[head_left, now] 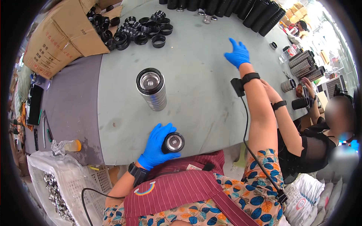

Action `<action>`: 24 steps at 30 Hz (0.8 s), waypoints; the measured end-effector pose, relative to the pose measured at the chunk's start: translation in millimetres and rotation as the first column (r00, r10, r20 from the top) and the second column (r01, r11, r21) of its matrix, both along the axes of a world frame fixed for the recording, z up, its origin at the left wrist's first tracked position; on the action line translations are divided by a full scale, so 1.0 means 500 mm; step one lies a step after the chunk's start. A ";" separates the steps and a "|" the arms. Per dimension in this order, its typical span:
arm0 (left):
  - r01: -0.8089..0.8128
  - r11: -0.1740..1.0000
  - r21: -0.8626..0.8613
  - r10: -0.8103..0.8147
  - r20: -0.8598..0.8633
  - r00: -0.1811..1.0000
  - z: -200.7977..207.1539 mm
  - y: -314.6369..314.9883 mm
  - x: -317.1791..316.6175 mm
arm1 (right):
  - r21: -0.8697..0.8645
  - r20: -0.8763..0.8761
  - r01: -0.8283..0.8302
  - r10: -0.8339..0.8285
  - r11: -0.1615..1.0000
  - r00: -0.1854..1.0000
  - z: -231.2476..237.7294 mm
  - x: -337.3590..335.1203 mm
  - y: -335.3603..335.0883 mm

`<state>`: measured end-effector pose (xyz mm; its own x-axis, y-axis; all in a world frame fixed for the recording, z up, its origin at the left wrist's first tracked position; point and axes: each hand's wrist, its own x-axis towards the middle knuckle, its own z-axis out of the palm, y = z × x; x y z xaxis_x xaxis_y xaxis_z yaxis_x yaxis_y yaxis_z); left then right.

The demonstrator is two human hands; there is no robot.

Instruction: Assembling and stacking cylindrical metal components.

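My left hand (155, 150), in a blue glove, is closed around a round black piece with a silver disc (175, 142) at the near edge of the table. Its thumb lies on the near side and its fingers curl along the far side. My right hand (238, 54), gloved the same way, reaches far out over the table with its fingers spread and nothing in them. Between the hands and to the left, a ribbed steel cylinder with a black rim (155, 98) stands upright, its mouth showing a shiny inside. Neither hand touches it.
Loose black rings (141, 37) lie at the far left by a tipped cardboard box (56, 37). Tall black cylinders (260, 17) line the far edge. At right, a co-worker's arm (290, 130) is beside mine, near several steel cylinders (300, 64). A lined basket (41, 160) holds metal parts.
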<state>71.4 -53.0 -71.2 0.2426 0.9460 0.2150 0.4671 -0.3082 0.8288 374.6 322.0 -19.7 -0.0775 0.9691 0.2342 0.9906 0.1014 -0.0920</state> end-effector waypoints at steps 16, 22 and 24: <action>-0.002 1.000 0.012 0.002 -0.028 1.000 -0.009 -0.008 -0.004 | -0.099 -0.992 -0.758 -0.005 0.644 0.125 0.036 -0.132 -0.352; 0.010 0.999 0.048 -0.022 0.249 0.968 -0.023 0.002 -0.012 | 0.246 -0.949 -0.722 0.312 0.647 -0.043 -0.013 -0.171 -0.604; -0.023 0.996 0.082 -0.009 0.372 0.928 -0.039 0.000 -0.022 | 0.283 -0.920 -0.707 0.392 0.648 -0.009 -0.054 -0.185 -0.634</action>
